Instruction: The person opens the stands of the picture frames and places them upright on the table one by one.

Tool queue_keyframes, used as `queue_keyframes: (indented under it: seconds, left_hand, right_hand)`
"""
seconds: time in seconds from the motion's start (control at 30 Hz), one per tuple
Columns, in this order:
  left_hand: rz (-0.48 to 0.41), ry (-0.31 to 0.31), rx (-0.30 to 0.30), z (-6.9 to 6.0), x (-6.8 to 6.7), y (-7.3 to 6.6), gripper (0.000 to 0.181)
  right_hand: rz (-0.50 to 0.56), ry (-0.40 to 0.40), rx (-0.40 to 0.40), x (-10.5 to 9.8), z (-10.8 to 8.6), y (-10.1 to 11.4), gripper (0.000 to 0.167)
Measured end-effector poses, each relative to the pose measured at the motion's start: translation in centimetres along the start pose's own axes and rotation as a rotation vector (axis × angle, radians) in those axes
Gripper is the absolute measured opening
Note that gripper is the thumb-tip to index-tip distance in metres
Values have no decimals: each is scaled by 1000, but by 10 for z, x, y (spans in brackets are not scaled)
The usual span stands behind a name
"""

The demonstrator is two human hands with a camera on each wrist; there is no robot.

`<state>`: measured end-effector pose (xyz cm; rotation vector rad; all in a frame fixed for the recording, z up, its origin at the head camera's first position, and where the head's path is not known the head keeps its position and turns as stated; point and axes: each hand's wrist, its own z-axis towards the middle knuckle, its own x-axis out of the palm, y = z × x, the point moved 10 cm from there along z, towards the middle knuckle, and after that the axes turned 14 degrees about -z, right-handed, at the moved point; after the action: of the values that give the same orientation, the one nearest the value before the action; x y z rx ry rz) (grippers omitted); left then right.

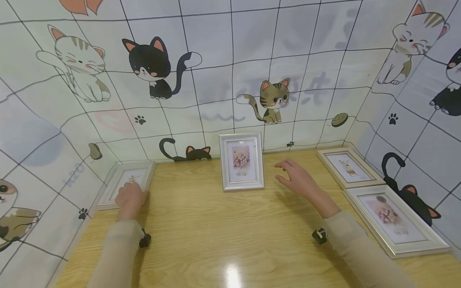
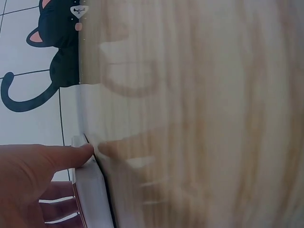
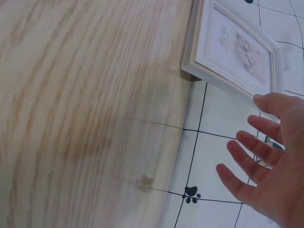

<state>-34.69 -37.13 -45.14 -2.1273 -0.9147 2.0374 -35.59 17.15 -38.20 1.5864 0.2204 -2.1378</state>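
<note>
Firmly enough, the left hand [image 1: 131, 197] pinches the edge of a white picture frame [image 1: 122, 179] at the left of the head view, thumb on one side and fingers on the other in the left wrist view. The right hand [image 1: 300, 180], right of centre, holds nothing; its fingers are spread and loosely bent, just beside an upright silvery-white photo frame [image 1: 242, 162] with a flower picture, at the middle of the frame. Whether its thumb touches that one, I cannot tell. At the right edge lie two more: a pale wooden frame [image 1: 349, 167] and, below it, a larger white frame [image 1: 390, 218]. All four are on a wooden table [image 1: 216, 232]. Behind, across the top, a checked wall covering [image 1: 216, 88] shows cartoon cats.
</note>
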Motion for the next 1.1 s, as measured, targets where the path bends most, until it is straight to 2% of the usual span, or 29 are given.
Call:
queue_keyframes:
  seconds: [0.5,0.77,0.93,1.1]
  left_hand:
    - [43,-5,41,-3,-1,-16,30]
    - [34,13,62,-5,-2,-10,34]
    - [32,1,113,-8,-10,-11,32]
    - [33,-22,128,-11,-15,-13,41]
  right_hand:
    - [-7,22,26,2,-3,-5,38]
    - [5,21,35,5,-6,-6,37]
    - [2,19,38,5,-7,-8,37]
    - [-1,23,36,8,-6,-8,37]
